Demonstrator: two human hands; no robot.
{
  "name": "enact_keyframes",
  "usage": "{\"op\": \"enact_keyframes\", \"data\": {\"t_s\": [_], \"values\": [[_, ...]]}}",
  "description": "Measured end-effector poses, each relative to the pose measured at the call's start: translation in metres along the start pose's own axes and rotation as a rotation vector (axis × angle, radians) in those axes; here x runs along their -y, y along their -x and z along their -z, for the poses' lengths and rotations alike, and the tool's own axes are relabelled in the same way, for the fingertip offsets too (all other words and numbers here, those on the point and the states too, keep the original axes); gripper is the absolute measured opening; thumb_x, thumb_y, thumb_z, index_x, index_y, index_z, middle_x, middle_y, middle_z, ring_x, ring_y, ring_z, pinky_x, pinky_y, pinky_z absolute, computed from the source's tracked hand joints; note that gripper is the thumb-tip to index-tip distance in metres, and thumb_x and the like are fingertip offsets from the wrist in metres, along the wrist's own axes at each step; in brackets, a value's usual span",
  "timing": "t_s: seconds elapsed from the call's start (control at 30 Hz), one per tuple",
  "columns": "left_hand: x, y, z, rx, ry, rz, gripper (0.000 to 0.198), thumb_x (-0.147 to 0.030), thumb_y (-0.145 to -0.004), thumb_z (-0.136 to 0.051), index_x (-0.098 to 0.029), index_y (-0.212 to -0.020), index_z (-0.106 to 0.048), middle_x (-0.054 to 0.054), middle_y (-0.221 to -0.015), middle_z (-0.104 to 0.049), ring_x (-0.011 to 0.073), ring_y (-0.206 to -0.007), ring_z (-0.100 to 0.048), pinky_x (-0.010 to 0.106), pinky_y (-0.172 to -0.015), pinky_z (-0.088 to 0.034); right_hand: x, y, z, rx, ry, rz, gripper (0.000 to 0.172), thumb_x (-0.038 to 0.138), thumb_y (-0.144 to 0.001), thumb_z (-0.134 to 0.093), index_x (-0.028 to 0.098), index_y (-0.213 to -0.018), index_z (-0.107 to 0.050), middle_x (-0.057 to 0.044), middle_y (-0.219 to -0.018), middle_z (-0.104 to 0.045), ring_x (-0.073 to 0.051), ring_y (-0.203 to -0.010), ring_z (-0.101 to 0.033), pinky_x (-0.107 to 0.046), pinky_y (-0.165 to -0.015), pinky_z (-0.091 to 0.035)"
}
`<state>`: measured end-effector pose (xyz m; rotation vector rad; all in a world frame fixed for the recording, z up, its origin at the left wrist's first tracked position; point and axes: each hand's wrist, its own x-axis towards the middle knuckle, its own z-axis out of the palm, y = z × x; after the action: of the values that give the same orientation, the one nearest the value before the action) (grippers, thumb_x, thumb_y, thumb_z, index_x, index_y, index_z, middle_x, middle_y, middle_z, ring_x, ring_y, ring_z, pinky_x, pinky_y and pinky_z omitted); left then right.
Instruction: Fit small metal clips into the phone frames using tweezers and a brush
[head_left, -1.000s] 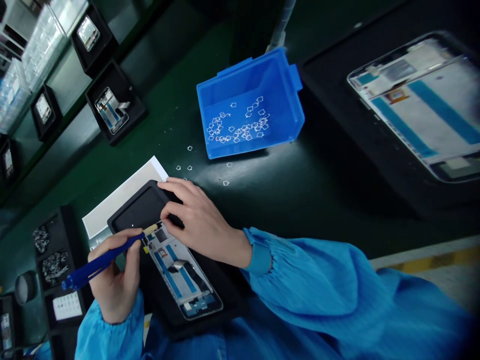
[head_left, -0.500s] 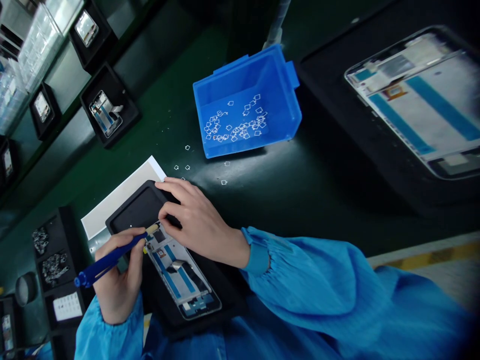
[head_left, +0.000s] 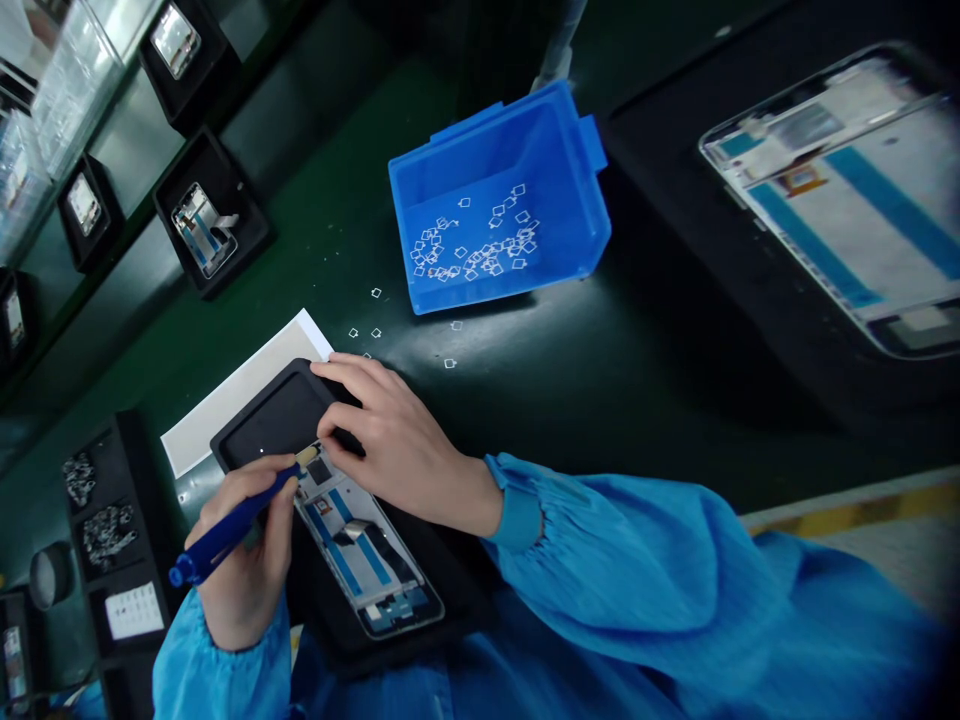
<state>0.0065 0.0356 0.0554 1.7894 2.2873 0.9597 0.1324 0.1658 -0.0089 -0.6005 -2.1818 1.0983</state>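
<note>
- Both hands work at the upper end of the phone frame (head_left: 365,548): left hand (head_left: 244,560) pinches a blue pen-like tool (head_left: 229,530), fingers curled round its shaft; right hand (head_left: 394,440) lies flat, fingertips pressing beside the tool's pale tip, holding nothing.
- Phone frame lies flat in a black tray (head_left: 300,420), long axis running diagonally from the tool tip down toward the person's sleeve; its glossy face shows blue strips.
- White sheet (head_left: 232,395) pokes out beyond the frame's tray.
- Blue plastic bin (head_left: 570,225) with small square rings (head_left: 472,250) sits farther up the dark green desk (head_left: 600,380), well apart from the frame.
</note>
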Motion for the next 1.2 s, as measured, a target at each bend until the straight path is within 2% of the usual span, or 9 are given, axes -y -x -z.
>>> {"op": "enact_keyframes", "data": {"t_s": [0.3,0.4,0.6,0.8,0.93,1.2], "values": [[-0.006,-0.007,0.005,0.103,-0.05,-0.04,0.023,-0.005,-0.083,-0.069,-0.019,-0.098,-0.059,0.002,-0.099,-0.074,0.0131,-0.092,-0.072,0.022,-0.082,-0.059,0.0,0.0,0.001,0.008,0.001,0.0,0.013,0.008,-0.087,-0.061,0.017,-0.08,-0.067,-0.015,-0.138,-0.055,-0.03,-0.139,-0.039,-0.049,-0.106,-0.044],[-0.004,-0.005,0.003,0.07,-0.044,-0.033,0.026,-0.005,-0.081,-0.07,-0.019,-0.099,-0.059,0.002,-0.095,-0.074,0.0138,-0.09,-0.073,0.024,-0.081,-0.059,0.0,0.0,0.001,0.0,0.001,-0.001,0.013,0.008,-0.086,-0.061,0.017,-0.079,-0.067,-0.014,-0.138,-0.056,-0.03,-0.139,-0.04,-0.049,-0.106,-0.044],[0.006,0.005,-0.005,-0.084,0.082,-0.014,0.034,0.005,-0.077,-0.068,-0.019,-0.097,-0.057,0.001,-0.097,-0.074,0.0155,-0.091,-0.073,0.028,-0.081,-0.061,0.001,-0.001,0.001,0.0,0.003,0.002,0.014,0.007,-0.086,-0.061,0.016,-0.079,-0.067,-0.015,-0.137,-0.057,-0.031,-0.138,-0.041,-0.05,-0.106,-0.044],[0.008,0.006,-0.002,-0.105,0.129,-0.071,0.036,0.009,-0.074,-0.068,-0.017,-0.098,-0.058,0.002,-0.095,-0.074,0.0162,-0.091,-0.073,0.029,-0.082,-0.061,0.0,-0.001,0.001,0.0,0.003,0.006,0.013,0.007,-0.086,-0.062,0.015,-0.079,-0.068,-0.016,-0.137,-0.056,-0.031,-0.138,-0.041,-0.048,-0.107,-0.043],[0.006,0.006,-0.001,-0.09,0.13,-0.056,0.035,0.009,-0.074,-0.068,-0.016,-0.096,-0.058,0.002,-0.095,-0.074,0.0166,-0.091,-0.073,0.029,-0.08,-0.061,0.001,-0.001,0.002,0.002,0.004,0.004,0.012,0.007,-0.087,-0.062,0.015,-0.079,-0.068,-0.016,-0.137,-0.056,-0.031,-0.138,-0.04,-0.048,-0.107,-0.043],[0.007,0.005,-0.003,-0.072,0.08,-0.053,0.028,0.001,-0.078,-0.069,-0.018,-0.095,-0.057,0.003,-0.094,-0.074,0.0177,-0.089,-0.074,0.032,-0.077,-0.062,0.001,0.0,0.002,0.009,0.001,-0.006,0.013,0.007,-0.087,-0.061,0.016,-0.08,-0.068,-0.015,-0.138,-0.056,-0.03,-0.139,-0.039,-0.049,-0.107,-0.043]]}}
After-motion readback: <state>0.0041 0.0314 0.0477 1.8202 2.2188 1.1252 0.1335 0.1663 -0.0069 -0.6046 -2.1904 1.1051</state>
